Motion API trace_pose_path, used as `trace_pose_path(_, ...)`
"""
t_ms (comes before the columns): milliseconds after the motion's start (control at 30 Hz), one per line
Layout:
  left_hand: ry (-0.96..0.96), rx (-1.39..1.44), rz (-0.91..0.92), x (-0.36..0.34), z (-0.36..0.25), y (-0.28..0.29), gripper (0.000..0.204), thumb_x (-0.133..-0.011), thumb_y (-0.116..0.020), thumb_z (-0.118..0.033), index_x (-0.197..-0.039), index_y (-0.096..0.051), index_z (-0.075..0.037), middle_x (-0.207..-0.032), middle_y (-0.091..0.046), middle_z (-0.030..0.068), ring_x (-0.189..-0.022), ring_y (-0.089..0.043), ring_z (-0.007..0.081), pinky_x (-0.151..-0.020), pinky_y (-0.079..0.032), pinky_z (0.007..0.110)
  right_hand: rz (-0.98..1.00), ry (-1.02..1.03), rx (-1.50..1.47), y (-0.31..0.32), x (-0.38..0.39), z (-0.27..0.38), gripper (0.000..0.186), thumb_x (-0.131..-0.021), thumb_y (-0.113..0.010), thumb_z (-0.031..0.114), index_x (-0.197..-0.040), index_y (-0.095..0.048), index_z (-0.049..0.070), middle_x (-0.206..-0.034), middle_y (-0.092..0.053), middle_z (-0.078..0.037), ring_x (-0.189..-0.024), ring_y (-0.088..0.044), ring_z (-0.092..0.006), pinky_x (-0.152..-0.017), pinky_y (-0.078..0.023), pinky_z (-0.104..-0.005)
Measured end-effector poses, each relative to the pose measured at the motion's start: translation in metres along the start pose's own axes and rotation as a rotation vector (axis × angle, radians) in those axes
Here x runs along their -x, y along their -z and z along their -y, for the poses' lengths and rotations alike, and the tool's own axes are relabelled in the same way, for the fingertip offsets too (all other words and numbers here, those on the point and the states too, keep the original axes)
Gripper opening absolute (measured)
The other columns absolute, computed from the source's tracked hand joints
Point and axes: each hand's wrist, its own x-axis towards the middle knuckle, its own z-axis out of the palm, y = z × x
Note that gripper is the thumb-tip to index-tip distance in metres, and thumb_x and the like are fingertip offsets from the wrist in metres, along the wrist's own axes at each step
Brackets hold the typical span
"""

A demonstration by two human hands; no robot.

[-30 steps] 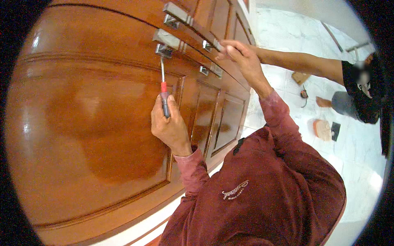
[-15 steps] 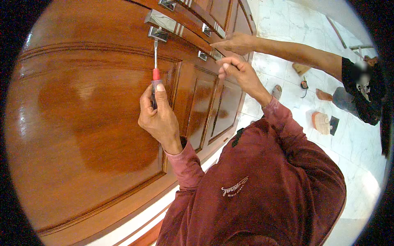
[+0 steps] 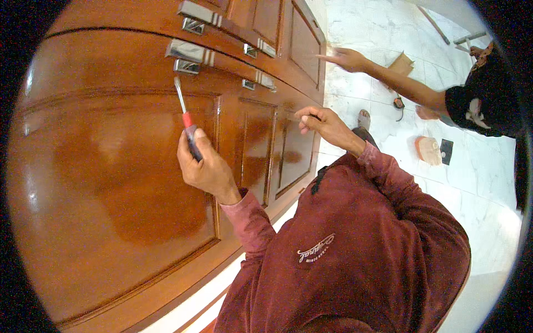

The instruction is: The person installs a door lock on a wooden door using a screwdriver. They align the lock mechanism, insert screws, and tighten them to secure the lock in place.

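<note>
My left hand (image 3: pixel 208 169) is closed round the red and dark handle of a screwdriver (image 3: pixel 187 120). Its metal shaft points up, and the tip is a little short of the chrome bracket (image 3: pixel 186 66) under the nearer door's pull handle, not touching it. That pull handle (image 3: pixel 191 51) is a long bar with shiny banded ends, mounted on the varnished wooden door (image 3: pixel 139 166). My right hand (image 3: pixel 328 129) hovers over the door's right part, apart from the handle, fingers curled in toward the thumb. Whether something small is between them cannot be made out.
Behind lies a second wooden door panel with a matching pull handle (image 3: pixel 200 14). At the right, another person's hand (image 3: pixel 347 59) reaches in with a finger stretched out. Cardboard (image 3: pixel 401 65), a tape measure (image 3: pixel 398 103) and an orange-white container (image 3: pixel 427 150) are on the marble-patterned floor.
The screwdriver tip has come away from the bracket and tilted left. The other person's hand has drawn back from the handle's right end. My view has shifted, showing more of the far handle.
</note>
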Motion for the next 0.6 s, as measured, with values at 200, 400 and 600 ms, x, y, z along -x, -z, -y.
trace_pose_path(200,0.464,0.291,0.057,0.045,-0.017,0.015,0.042,-0.106,-0.056,-0.037,-0.125,-0.062,0.000,-0.092,-0.065,0.0054,-0.080,-0.059,0.0122,-0.070,-0.050,0.027,-0.015,-0.224,-0.090,0.055,-0.004,-0.020,0.034,-0.107,-0.054,0.026,-0.124,-0.064,-0.001,-0.099,-0.068,-0.007,-0.089,-0.068,-0.0147,-0.087,-0.053,-0.0299)
trace_pose_path(400,0.741,0.483,-0.082,0.100,-0.051,-0.020,0.035,-0.107,-0.054,-0.042,-0.120,-0.055,-0.009,-0.092,-0.060,0.0023,-0.075,-0.056,0.0110,-0.063,-0.047,0.025,0.270,-0.003,-0.035,0.094,-0.057,0.003,0.034,-0.106,-0.056,0.027,-0.128,-0.064,0.002,-0.116,-0.068,-0.010,-0.114,-0.064,-0.0222,-0.103,-0.050,-0.0378)
trace_pose_path(600,0.832,0.807,-0.165,0.124,-0.116,-0.069,0.040,-0.103,-0.060,-0.049,-0.113,-0.054,-0.010,-0.084,-0.055,0.0017,-0.072,-0.054,0.0133,-0.061,-0.046,0.026,-0.195,0.501,-0.202,0.072,-0.155,0.137,0.040,-0.106,-0.057,0.026,-0.141,-0.054,0.005,-0.127,-0.063,-0.007,-0.118,-0.058,-0.0186,-0.104,-0.046,-0.0363)
